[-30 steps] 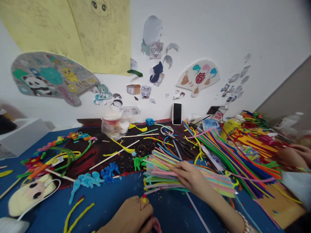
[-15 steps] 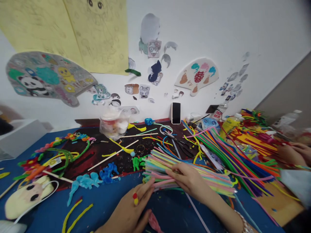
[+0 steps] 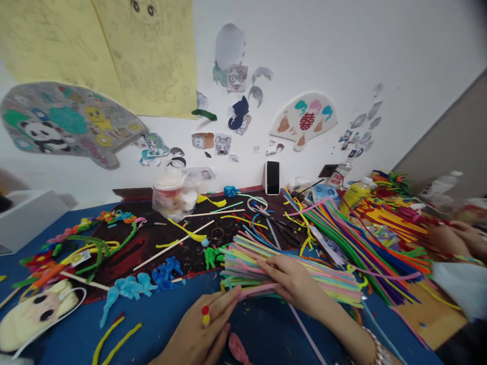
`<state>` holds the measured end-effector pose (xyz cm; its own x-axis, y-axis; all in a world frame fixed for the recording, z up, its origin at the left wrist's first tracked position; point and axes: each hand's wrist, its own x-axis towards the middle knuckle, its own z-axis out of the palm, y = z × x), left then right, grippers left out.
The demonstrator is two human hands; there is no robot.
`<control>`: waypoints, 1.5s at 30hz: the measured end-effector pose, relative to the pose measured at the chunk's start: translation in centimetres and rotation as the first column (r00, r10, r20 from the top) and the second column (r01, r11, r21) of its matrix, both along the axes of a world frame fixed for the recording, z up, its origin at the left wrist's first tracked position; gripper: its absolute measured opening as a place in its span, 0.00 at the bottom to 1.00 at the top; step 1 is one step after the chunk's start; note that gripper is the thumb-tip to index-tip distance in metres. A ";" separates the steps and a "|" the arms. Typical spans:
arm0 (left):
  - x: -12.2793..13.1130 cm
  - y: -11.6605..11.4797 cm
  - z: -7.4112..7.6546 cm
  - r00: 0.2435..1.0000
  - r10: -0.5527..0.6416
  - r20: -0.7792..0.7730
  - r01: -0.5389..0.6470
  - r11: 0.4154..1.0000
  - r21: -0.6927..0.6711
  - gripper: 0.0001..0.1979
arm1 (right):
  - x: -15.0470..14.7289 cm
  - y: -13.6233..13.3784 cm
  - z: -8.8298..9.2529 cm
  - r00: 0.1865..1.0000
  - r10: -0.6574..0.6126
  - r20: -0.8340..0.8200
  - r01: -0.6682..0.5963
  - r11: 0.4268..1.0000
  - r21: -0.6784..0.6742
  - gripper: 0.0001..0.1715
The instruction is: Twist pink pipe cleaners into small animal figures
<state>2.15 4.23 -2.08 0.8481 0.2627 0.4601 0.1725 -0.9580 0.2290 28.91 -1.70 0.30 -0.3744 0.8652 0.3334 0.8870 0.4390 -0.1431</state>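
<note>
A thick bundle of pastel pipe cleaners lies on the blue table in front of me. My right hand rests over its near edge, fingers curled down and the thumb side on a pink pipe cleaner. That pink strand slants out along the bundle's near side to my left hand, whose fingertips are pressed together at its end. A ring with a red and yellow bead sits on a left finger. Below the left hand lies a pink twisted piece, partly out of view.
Brighter pipe cleaners fan out on the right, beside another person's hands. Black-handled pliers lie behind my bundle. A phone leans on the wall. Blue fuzzy shapes and a plush face pouch are at left.
The pink pipe cleaner now stands apart from the bundle's near edge, stretched between my hands. My left hand has shifted slightly left; the whole view has turned a little right.
</note>
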 end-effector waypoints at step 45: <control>-0.8 2.8 -2.0 0.786 0.603 0.135 -0.329 0.593 -0.735 0.26 | -3.8 -1.2 1.4 0.987 0.151 0.054 -0.154 0.985 0.072 0.11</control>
